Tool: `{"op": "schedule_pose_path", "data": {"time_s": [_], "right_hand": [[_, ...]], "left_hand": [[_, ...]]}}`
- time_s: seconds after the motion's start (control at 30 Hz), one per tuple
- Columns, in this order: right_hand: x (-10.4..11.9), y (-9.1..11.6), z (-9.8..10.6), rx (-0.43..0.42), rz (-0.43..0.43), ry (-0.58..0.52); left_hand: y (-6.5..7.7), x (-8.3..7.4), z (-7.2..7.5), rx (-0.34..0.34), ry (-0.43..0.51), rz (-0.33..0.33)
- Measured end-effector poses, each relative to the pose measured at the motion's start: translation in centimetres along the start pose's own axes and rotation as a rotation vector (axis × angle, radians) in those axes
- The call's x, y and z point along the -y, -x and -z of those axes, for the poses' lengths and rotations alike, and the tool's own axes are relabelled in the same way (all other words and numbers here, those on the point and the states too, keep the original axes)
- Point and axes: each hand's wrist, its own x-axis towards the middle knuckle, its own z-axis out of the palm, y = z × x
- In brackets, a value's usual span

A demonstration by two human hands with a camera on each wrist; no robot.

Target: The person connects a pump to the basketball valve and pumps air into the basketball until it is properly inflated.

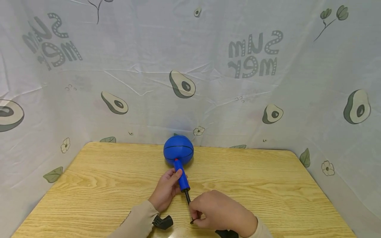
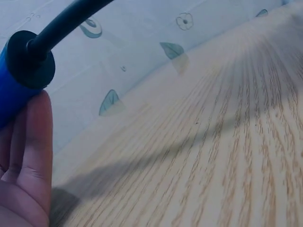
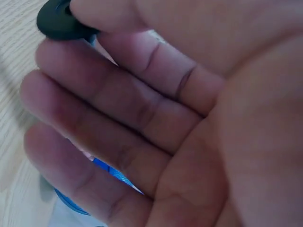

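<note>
A blue ball (image 1: 178, 147) with black seam lines sits at the table's far edge. Against its near side points a blue hand pump (image 1: 182, 177), whose red tip meets the ball. My left hand (image 1: 164, 191) grips the pump's barrel, thumb on top; the left wrist view shows fingers under the barrel's black end cap (image 2: 29, 66). From that cap the black plunger rod (image 1: 187, 196) extends toward me, pulled well out. With thumb and fingertips my right hand (image 1: 220, 211) pinches the rod's black end handle (image 3: 64, 21). Its other fingers lie loosely bent in the right wrist view.
The wood-grain table (image 1: 262, 185) stretches out on both sides of the hands. Behind and beside it hangs a pale curtain (image 1: 143, 76) printed with avocados, leaves and lettering. Black wrist devices (image 1: 162, 222) sit by the beige sleeves (image 1: 138, 218).
</note>
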Motion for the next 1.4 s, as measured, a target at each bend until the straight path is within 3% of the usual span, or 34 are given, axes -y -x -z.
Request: {"op": "schedule_pose_path", "data": {"time_s": [0.23,0.4,0.57,0.73,1.13,1.4], "right_hand": [[-0.6,-0.4,-0.2,-0.012,-0.038,0.028],[-1.4,-0.6,-0.3,-0.090,-0.073,0.056],[-2.4,-0.8,-0.6,-0.161,-0.108,-0.019],[-2.8,-1.0,-0.7,-0.171,-0.101,-0.046],[-2.3,-0.8,-0.4,-0.012,0.076,-0.115],[-2.3,-0.5,-0.5,0.091,0.188,-0.272]], "left_hand": [[0.0,0.1,0.1,0.046,-0.037,0.017],[0.1,0.1,-0.3,0.068,-0.066,0.015],[0.1,0.2,-0.5,0.077,-0.112,0.011],[0.1,0.3,-0.3,0.076,-0.126,-0.013],[0.1,0.0,-0.2,0.074,-0.111,-0.018],[0.1,0.0,0.0,0.051,-0.096,-0.017]]}}
